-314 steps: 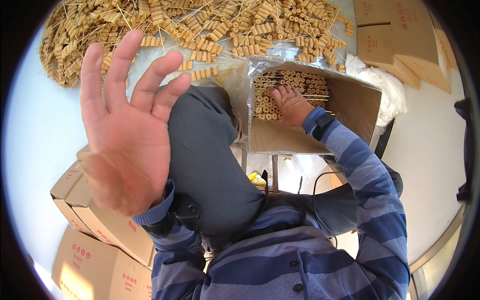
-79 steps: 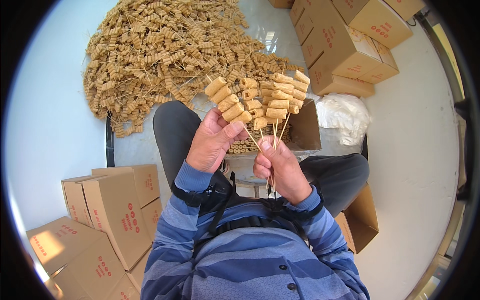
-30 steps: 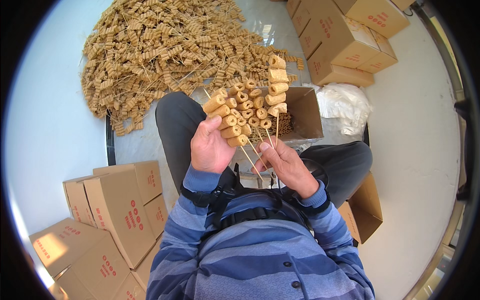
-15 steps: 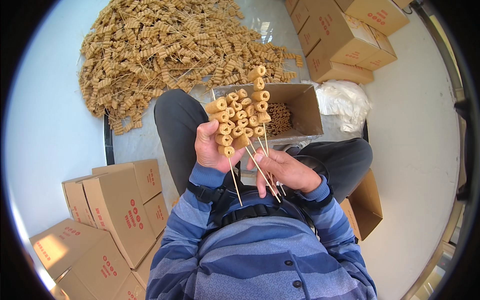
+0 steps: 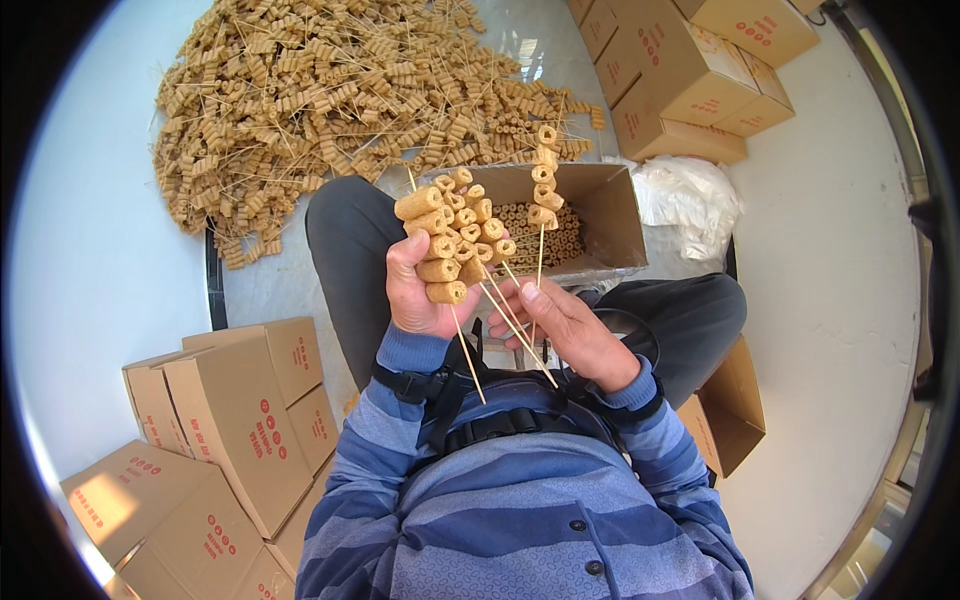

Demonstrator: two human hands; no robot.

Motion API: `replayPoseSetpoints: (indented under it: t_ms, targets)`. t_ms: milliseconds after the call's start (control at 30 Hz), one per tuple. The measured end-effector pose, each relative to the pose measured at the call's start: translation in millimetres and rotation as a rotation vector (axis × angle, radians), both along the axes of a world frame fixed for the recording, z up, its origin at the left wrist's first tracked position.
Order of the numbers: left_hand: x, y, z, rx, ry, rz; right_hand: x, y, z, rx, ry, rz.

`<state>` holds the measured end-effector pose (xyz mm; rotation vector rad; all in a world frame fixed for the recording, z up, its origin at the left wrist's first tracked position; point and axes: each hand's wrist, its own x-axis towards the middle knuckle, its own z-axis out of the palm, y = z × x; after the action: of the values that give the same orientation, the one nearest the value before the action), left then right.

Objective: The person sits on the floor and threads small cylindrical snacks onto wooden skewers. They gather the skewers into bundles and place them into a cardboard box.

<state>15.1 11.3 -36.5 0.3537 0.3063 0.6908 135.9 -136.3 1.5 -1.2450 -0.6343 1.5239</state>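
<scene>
My left hand (image 5: 416, 292) is closed round a bundle of skewers (image 5: 447, 238), each threaded with golden-brown hollow tube pieces. Their bare sticks point down toward my lap. A single skewer (image 5: 544, 186) of the same tubes stands upright to the right of the bundle, apart from it. The thumb and fingers of my right hand (image 5: 580, 338) pinch its bare stick. Just beyond my hands, between my knees, an open cardboard box (image 5: 608, 215) holds many more skewers, their tube ends facing up; the bundle covers part of its left side.
A large heap of loose skewers (image 5: 330, 110) covers the floor at the far left. Cardboard boxes stand stacked at left (image 5: 235, 420) and far right (image 5: 690, 75). White plastic sheeting (image 5: 688, 210) lies beside the open box. Another open box (image 5: 735, 410) sits by my right knee.
The single skewer has come away from the bundle, moving right and up with my right hand. My left hand keeps the rest, shifted slightly left.
</scene>
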Motion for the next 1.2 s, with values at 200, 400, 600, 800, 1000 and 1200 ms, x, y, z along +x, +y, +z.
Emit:
replayPoseSetpoints:
  t_ms: [200, 400, 600, 800, 1000, 1200]
  targets:
    - [-3, 8, 4, -0.036, -0.093, 0.045, 15, 0, 1, -0.117, -0.154, -0.08]
    - [-5, 7, 11, -0.09, -0.168, 0.054, 6, -1, 7, -0.228, -0.387, 0.005]
    - [-5, 6, 15, -0.031, -0.14, 0.07, -2, -1, 15, -0.175, -0.336, 0.045]
    - [-3, 6, 14, -0.025, -0.114, 0.076, 8, -6, 15, -0.159, -0.114, 0.168]
    - [-4, 7, 10, -0.041, -0.151, -0.111, 12, -8, 5, -0.228, 0.059, 0.278]
    - [-5, 9, 6, 0.036, -0.123, -0.111, 19, -9, -2, -0.217, 0.174, 0.315]
